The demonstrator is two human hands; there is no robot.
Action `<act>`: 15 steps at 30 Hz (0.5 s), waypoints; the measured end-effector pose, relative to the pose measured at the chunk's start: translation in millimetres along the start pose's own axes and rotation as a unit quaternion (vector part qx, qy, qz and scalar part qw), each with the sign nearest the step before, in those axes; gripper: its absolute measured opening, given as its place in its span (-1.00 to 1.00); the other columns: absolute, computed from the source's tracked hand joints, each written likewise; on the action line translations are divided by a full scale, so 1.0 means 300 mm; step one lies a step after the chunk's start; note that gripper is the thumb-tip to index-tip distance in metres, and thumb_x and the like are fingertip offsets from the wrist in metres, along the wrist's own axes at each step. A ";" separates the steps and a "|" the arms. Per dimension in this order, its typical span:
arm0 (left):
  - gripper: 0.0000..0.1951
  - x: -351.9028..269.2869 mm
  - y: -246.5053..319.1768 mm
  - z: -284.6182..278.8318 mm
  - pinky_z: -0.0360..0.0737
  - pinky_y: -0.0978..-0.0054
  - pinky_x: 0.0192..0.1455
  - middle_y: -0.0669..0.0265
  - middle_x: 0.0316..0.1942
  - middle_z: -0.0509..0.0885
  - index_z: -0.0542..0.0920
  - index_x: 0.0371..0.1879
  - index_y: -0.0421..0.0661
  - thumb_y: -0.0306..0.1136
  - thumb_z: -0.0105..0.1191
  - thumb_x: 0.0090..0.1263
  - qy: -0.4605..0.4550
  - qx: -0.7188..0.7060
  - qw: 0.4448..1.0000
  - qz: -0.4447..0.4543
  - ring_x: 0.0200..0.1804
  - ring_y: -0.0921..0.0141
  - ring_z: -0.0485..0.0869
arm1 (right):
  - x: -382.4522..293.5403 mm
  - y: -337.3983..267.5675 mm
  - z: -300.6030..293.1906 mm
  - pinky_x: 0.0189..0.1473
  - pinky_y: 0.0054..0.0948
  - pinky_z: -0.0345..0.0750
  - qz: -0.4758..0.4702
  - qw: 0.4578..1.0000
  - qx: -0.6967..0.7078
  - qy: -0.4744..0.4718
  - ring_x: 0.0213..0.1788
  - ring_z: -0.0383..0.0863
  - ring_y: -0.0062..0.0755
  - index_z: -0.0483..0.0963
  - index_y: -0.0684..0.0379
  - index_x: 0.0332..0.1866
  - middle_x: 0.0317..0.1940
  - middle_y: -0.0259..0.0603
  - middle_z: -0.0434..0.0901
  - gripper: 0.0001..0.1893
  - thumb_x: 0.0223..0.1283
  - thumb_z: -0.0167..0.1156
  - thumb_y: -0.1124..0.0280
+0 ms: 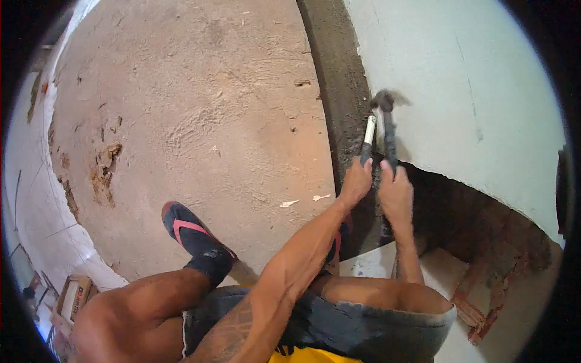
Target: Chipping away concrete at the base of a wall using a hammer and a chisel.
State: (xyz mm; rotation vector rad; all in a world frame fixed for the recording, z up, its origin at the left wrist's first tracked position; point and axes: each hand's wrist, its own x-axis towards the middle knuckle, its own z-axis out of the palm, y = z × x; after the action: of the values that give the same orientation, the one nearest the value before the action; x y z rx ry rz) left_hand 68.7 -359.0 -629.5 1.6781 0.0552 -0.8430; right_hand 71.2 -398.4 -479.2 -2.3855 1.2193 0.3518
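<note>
My left hand (358, 181) grips a rod-like tool (369, 131) with a white end and a dark grip, possibly a chisel. Close beside it, my right hand (396, 186) is closed around the dark handle of a hammer (389, 136). The hammer's head is blurred and lies just beyond the white end, near the pale wall (454, 100). Both tools are over a strip of rough grey mortar or earth (338, 68) at the wall's broken lower edge. Whether the hammer touches the rod or the wall, I cannot tell.
A rough brown slab (204, 113) fills the left, with a pitted patch (105, 168). My foot in a dark sock and flip-flop (195, 231) rests there. A dark recess (445, 208) opens under the wall. Reddish broken masonry (474, 313) lies lower right, a cardboard box (75, 297) lower left.
</note>
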 end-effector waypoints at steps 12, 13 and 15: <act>-0.52 0.012 0.186 0.089 0.45 -0.13 0.05 -0.40 -0.15 0.57 0.35 0.02 -0.32 -0.05 -0.15 0.50 -0.057 -0.010 0.996 -0.063 -0.04 -0.31 0.54 | 0.092 0.064 -0.170 -0.04 0.06 0.51 -0.121 0.963 -0.096 0.222 -0.10 0.59 0.37 0.43 0.39 0.02 -0.16 0.35 0.58 -0.51 0.38 -0.02 0.06; -0.51 0.039 0.088 0.031 0.45 -0.12 0.06 -0.40 -0.15 0.57 0.34 0.04 -0.33 -0.05 -0.14 0.50 -0.040 0.016 0.996 -0.078 -0.03 -0.31 0.54 | 0.096 0.104 -0.039 0.01 0.09 0.46 -0.001 0.997 -0.070 -0.010 -0.01 0.49 0.46 0.41 0.45 0.01 -0.14 0.43 0.54 -0.44 0.36 0.00 0.01; -0.50 0.029 -0.053 -0.020 0.45 -0.11 0.08 -0.41 -0.13 0.57 0.34 0.05 -0.35 -0.04 -0.13 0.49 0.011 0.046 0.999 -0.008 -0.01 -0.31 0.54 | 0.040 0.032 0.077 -0.01 0.00 0.46 0.015 0.999 -0.008 -0.050 0.04 0.48 0.40 0.46 0.41 -0.11 -0.15 0.44 0.52 -0.47 0.37 -0.02 0.00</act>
State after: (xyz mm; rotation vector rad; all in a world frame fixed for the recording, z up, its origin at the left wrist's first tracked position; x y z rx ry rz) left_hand 70.9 -352.4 -647.2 1.7748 0.0456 -0.8491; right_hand 69.7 -400.6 -507.0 -2.3351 1.2116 0.4875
